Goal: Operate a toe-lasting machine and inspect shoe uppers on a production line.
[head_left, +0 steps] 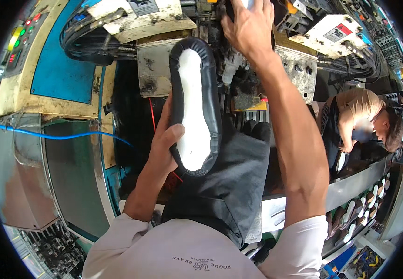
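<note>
My left hand point(166, 144) is closed round the side of a black shoe upper point(212, 102), held sole side up with the thumb on its edge. Its white insole board point(193, 111) faces me, and the black material is gathered over the rim. At the top edge my right hand point(249, 28) reaches into the machine point(231, 67). Its fingers bend over a dark piece with a white face, which looks like another shoe upper and is partly cut off by the frame.
White machine heads point(148, 16) with hoses stand on both sides of the work point. A control panel point(20, 44) with lit buttons is at far left. A blue cable point(57, 136) crosses the left side. At right, a co-worker point(362, 111) bends over a bench near a rack of shoes point(350, 211).
</note>
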`<action>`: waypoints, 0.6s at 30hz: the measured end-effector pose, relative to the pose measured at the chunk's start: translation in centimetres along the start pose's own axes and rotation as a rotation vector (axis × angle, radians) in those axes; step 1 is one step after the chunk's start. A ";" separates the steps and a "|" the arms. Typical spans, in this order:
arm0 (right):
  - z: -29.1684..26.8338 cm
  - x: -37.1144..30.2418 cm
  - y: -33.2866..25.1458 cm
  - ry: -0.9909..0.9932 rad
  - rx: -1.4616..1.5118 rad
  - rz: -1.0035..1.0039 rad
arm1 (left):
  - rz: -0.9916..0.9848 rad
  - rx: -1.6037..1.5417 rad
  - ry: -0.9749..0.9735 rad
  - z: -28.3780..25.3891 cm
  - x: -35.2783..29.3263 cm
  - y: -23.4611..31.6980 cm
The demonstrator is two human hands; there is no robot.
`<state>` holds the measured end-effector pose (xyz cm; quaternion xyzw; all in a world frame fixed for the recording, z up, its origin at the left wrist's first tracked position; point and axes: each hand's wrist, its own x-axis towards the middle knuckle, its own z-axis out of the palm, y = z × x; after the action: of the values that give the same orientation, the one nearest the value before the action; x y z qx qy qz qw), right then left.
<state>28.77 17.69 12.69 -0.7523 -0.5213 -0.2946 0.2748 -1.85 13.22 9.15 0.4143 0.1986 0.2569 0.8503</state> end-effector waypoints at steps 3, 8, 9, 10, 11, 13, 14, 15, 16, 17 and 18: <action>0.1 1.4 0.6 0.008 0.014 -0.004 | 0.047 -0.014 0.040 0.6 1.8 -0.8; 0.2 1.9 0.4 0.012 0.046 -0.018 | 0.138 0.029 0.028 1.0 3.3 -0.9; 0.1 2.1 0.6 0.018 0.050 -0.019 | 0.168 0.036 0.022 1.4 3.5 -0.6; 0.0 2.3 0.7 0.016 0.055 -0.018 | 0.175 0.029 0.024 1.6 3.6 -0.3; -0.2 2.6 0.8 0.015 0.063 -0.018 | 0.181 0.023 0.025 1.8 3.5 0.0; -0.5 2.8 1.0 0.020 0.093 -0.023 | 0.211 0.012 0.007 2.2 3.6 0.8; -1.0 2.1 1.1 0.028 0.139 -0.017 | 0.230 0.006 -0.010 2.2 3.7 1.0; -1.9 0.5 0.1 0.032 0.239 0.000 | 0.254 0.001 -0.016 1.9 3.7 1.3; -3.8 -2.3 -1.4 -0.008 0.369 0.048 | 0.288 -0.006 -0.027 1.7 3.4 1.6; -7.6 -5.0 -3.5 -0.225 0.679 0.247 | 0.324 -0.021 -0.044 1.6 3.3 1.8; -10.4 -8.0 -5.0 -0.396 0.819 0.432 | 0.357 -0.036 -0.062 1.9 3.1 1.8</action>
<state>20.20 6.77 14.41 -0.7148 -0.4687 0.1464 0.4980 1.11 14.90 11.28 0.4356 0.0908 0.3944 0.8040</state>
